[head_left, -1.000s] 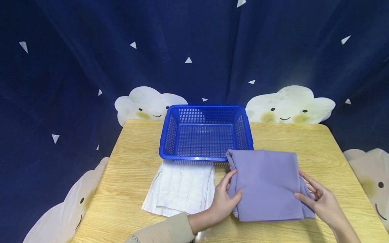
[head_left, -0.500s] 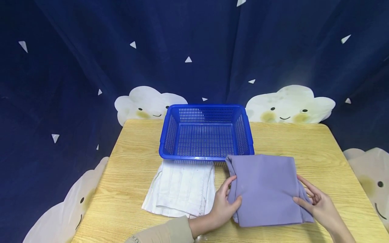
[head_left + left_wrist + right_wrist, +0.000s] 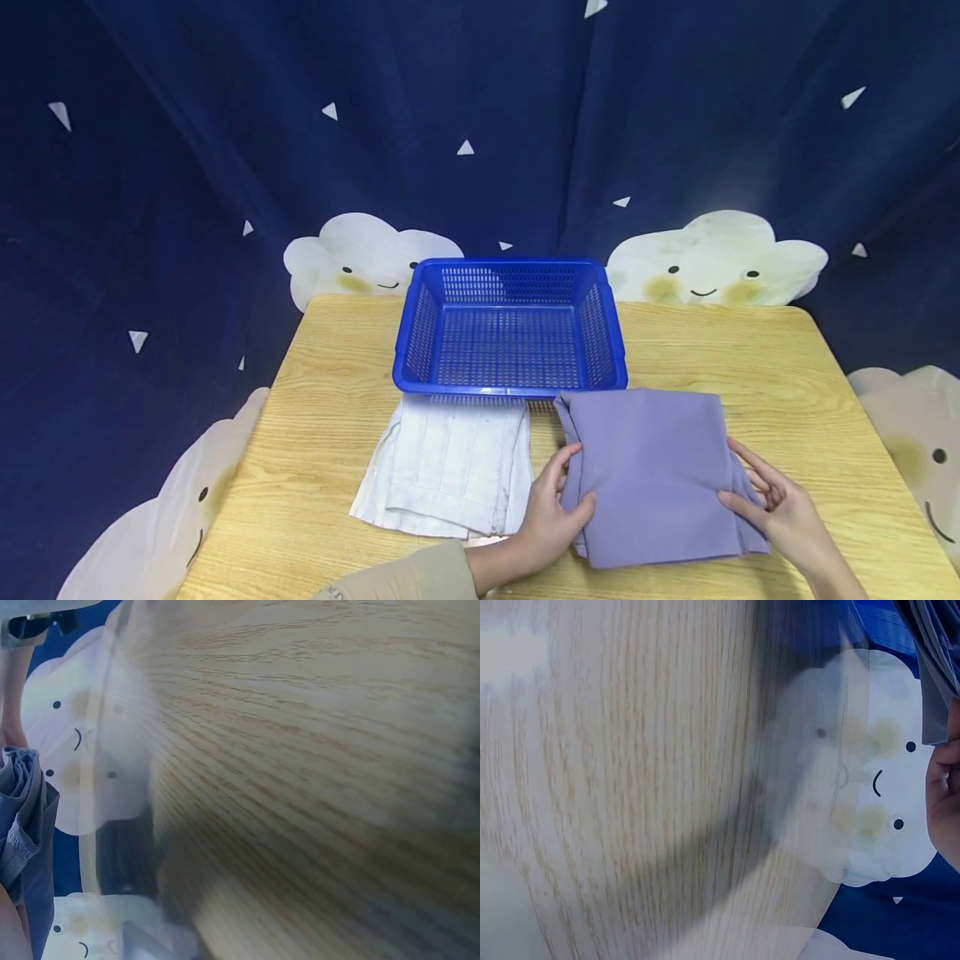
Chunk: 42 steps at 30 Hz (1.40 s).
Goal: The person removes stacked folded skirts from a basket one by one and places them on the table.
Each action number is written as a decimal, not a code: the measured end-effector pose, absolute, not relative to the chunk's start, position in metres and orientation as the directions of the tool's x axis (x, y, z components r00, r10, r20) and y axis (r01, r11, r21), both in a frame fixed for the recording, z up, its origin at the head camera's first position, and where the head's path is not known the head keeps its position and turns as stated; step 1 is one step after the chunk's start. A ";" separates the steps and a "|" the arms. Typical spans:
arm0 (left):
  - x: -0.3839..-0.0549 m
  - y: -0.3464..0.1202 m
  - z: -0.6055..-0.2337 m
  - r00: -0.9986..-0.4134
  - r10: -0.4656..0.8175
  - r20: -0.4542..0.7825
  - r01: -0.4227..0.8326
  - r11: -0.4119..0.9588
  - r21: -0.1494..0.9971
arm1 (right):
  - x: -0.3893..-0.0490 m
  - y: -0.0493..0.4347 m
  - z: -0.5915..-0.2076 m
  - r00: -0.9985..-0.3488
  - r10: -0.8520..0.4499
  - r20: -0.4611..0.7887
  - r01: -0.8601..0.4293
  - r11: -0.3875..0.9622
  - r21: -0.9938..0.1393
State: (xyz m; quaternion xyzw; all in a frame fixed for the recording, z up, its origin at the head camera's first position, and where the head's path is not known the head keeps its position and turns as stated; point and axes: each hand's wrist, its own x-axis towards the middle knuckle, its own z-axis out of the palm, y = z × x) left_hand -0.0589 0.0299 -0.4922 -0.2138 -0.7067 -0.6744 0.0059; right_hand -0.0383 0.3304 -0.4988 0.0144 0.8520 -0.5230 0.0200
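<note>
A folded purple garment (image 3: 652,475) is held between both hands in front of the basket's right end. My left hand (image 3: 550,515) grips its left edge, thumb on top and fingers tucked underneath. On the opposite edge, my right hand (image 3: 783,512) pinches it with the thumb above and the index finger along the side. Layered folds and a stitched hem of the garment (image 3: 26,817) appear at the far left of the left wrist view. In the right wrist view, fingers (image 3: 946,769) hold its lower corner. To its left, a folded white garment (image 3: 450,467) lies flat on the table.
A blue perforated plastic basket (image 3: 510,390) with nothing in it stands at the back middle of the wooden table (image 3: 300,467). The white garment's far edge meets the basket's front. Behind the table hangs a dark blue curtain (image 3: 480,100) with clouds and white triangles.
Both hands have drawn the purple garment slightly towards the person and lower in the head view, away from the basket. The grip is unchanged; the basket and white garment have stayed put.
</note>
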 end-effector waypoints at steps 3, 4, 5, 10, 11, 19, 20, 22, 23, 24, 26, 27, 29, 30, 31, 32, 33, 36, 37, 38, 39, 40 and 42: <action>-0.058 0.029 -0.495 -0.908 0.295 0.298 0.310 -0.005 0.951 | -0.038 0.330 -0.502 -0.999 0.005 -0.046 0.043 0.446 -0.894; -0.057 0.029 -0.496 -0.908 0.296 0.296 0.308 -0.008 0.951 | -0.037 0.330 -0.502 -0.999 0.006 -0.050 0.047 0.445 -0.894; -0.057 0.029 -0.497 -0.908 0.300 0.292 0.301 -0.018 0.953 | -0.037 0.330 -0.503 -0.998 0.009 -0.058 0.055 0.446 -0.893; -0.056 0.029 -0.504 -0.905 0.316 0.284 0.285 -0.044 0.958 | -0.035 0.329 -0.506 -0.995 0.030 -0.094 0.097 0.452 -0.886; -0.056 0.028 -0.505 -0.905 0.317 0.283 0.283 -0.047 0.958 | -0.035 0.329 -0.506 -0.994 0.034 -0.100 0.104 0.452 -0.886; -0.057 0.028 -0.515 -0.904 0.315 0.291 0.299 -0.021 0.954 | -0.037 0.326 -0.512 -0.994 0.057 -0.092 0.108 0.476 -0.873; -0.058 0.028 -0.516 -0.904 0.312 0.293 0.303 -0.018 0.953 | -0.037 0.326 -0.513 -0.995 0.057 -0.086 0.103 0.478 -0.872; -0.059 0.028 -0.518 -0.908 0.306 0.287 0.296 -0.018 0.955 | -0.038 0.325 -0.516 -0.996 0.050 -0.076 0.091 0.475 -0.875; -0.059 0.028 -0.519 -0.910 0.300 0.286 0.296 -0.012 0.955 | -0.039 0.325 -0.517 -0.996 0.050 -0.078 0.092 0.475 -0.875; -0.060 0.029 -0.519 -0.914 0.295 0.279 0.291 -0.004 0.957 | -0.039 0.325 -0.518 -0.996 0.047 -0.078 0.091 0.474 -0.876; -0.061 0.029 -0.521 -0.918 0.287 0.274 0.289 0.012 0.957 | -0.040 0.325 -0.520 -0.996 0.043 -0.084 0.094 0.471 -0.877; -0.061 0.029 -0.521 -0.920 0.286 0.267 0.284 0.016 0.959 | -0.040 0.325 -0.521 -0.995 0.042 -0.089 0.098 0.468 -0.878; -0.062 0.029 -0.523 -0.923 0.279 0.267 0.286 0.030 0.958 | -0.041 0.324 -0.523 -0.995 0.041 -0.093 0.101 0.463 -0.881; -0.062 0.029 -0.523 -0.923 0.276 0.267 0.288 0.036 0.957 | -0.041 0.324 -0.524 -0.996 0.036 -0.085 0.093 0.461 -0.883; -0.062 0.029 -0.524 -0.924 0.272 0.269 0.290 0.039 0.956 | -0.042 0.324 -0.525 -0.996 0.034 -0.078 0.085 0.462 -0.883; -0.063 0.029 -0.524 -0.924 0.269 0.272 0.293 0.042 0.955 | -0.042 0.324 -0.526 -0.997 0.033 -0.070 0.078 0.464 -0.883; -0.063 0.029 -0.525 -0.925 0.264 0.274 0.295 0.043 0.955 | -0.043 0.323 -0.526 -0.997 0.032 -0.064 0.071 0.466 -0.882; -0.064 0.029 -0.527 -0.929 0.244 0.280 0.304 0.069 0.950 | -0.044 0.323 -0.531 -0.999 0.020 -0.044 0.049 0.462 -0.885; -0.064 0.029 -0.528 -0.929 0.239 0.281 0.306 0.074 0.949 | -0.045 0.322 -0.532 -0.999 0.018 -0.043 0.047 0.456 -0.889; -0.065 0.029 -0.529 -0.931 0.233 0.282 0.308 0.083 0.948 | -0.045 0.322 -0.533 -0.999 0.017 -0.043 0.046 0.450 -0.892; -0.065 0.029 -0.529 -0.932 0.225 0.282 0.310 0.095 0.946 | -0.046 0.322 -0.534 -0.999 0.013 -0.040 0.042 0.442 -0.896; -0.066 0.029 -0.530 -0.935 0.219 0.280 0.309 0.108 0.945 | -0.046 0.322 -0.535 -0.999 0.011 -0.036 0.038 0.438 -0.898; -0.066 0.029 -0.531 -0.937 0.211 0.278 0.307 0.115 0.945 | -0.047 0.320 -0.536 -0.999 0.012 -0.037 0.038 0.437 -0.899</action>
